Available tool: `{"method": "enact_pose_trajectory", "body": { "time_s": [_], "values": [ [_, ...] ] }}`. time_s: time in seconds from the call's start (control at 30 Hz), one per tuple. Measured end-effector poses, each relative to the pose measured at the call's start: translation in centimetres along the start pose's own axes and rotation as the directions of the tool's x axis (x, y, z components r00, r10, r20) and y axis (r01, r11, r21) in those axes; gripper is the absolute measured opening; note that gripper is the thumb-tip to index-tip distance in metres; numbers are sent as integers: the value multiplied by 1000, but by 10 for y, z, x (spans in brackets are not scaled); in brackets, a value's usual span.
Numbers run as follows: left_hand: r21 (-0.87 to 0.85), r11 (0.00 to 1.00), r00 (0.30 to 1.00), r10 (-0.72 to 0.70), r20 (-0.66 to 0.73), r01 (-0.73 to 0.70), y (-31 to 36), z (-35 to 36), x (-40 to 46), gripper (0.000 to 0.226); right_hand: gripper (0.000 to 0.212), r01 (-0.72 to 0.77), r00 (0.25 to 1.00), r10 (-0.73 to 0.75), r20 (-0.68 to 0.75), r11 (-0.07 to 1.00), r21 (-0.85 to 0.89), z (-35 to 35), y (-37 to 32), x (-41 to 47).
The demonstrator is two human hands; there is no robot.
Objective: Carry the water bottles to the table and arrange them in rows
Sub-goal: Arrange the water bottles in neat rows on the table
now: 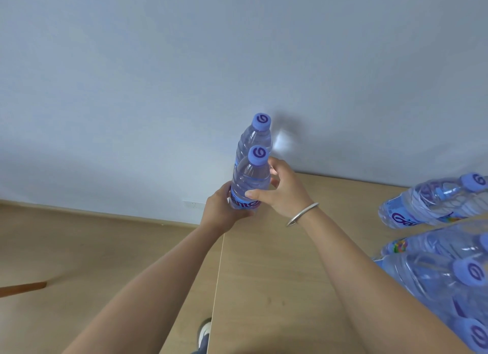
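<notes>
Two capped bottles stand upright over the table's far left corner, the near bottle directly in front of the far bottle. The left hand grasps the near bottle low, at its label. The right hand grips its side, thumb across the front. More bottles crowd the table's right edge.

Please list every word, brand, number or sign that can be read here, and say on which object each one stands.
"G" swirl sign: on the blue caps of the bottles.
"nte", partly covered by the hands: label of the near held bottle.
"Ga", rest cut off: label of the bottle at the right.
Colourful label on another table bottle: too blurred to read.
</notes>
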State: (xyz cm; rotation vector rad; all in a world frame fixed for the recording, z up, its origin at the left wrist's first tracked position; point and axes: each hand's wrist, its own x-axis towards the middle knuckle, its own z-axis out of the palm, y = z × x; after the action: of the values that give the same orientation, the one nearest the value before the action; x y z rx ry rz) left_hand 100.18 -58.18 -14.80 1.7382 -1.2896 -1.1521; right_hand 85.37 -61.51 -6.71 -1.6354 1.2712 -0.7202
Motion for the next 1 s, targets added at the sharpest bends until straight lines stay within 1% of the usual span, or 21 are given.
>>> {"method": "enact_pose_trajectory", "body": {
  "time_s": [0.1,0.2,0.3,0.4,0.47,0.53,0.6,0.67,0.73,0.8,0.9,1.0],
  "values": [
    [11,1000,1000,-5,2,5,3,0,0,67,59,-1,1000,1,2,1000,-31,-1,-3,-1],
    [32,999,999,-39,-3,39,4,1,-5,76,71,-14,1000,13,-13,996,-84,0,-6,-11],
    [56,994,996,-93,10,92,-1,4,-19,94,68,-56,993,57,-102,998,5,3,-6,-38],
    [138,983,992,-127,22,123,-10,6,-39,102,74,-147,979,149,-138,989,29,1,0,-71],
    [173,975,990,-142,20,136,-13,8,-51,101,68,-179,969,181,-171,984,23,-7,-3,-92],
    [224,967,991,-132,17,125,-13,12,-62,97,55,-188,956,195,-221,981,50,-19,-11,-112],
    [293,952,994,-104,28,91,-11,18,-72,92,41,-167,944,187,-274,982,92,-34,-23,-131],
    [346,938,996,-60,63,34,-4,27,-83,87,30,-111,934,145,-327,986,121,-50,-37,-150],
    [342,939,991,-3,131,-42,6,41,-92,84,25,-58,914,99,-395,992,114,-64,-51,-169],
    [310,942,970,59,235,-132,21,59,-100,83,22,-38,878,67,-475,997,69,-79,-59,-185],
    [306,910,905,145,399,-281,46,88,-111,81,23,-95,799,48,-599,994,-48,-102,-63,-202],
    [283,887,844,186,504,-365,66,115,-122,79,32,-259,736,40,-676,939,-227,-127,-58,-214]
  ]
}}
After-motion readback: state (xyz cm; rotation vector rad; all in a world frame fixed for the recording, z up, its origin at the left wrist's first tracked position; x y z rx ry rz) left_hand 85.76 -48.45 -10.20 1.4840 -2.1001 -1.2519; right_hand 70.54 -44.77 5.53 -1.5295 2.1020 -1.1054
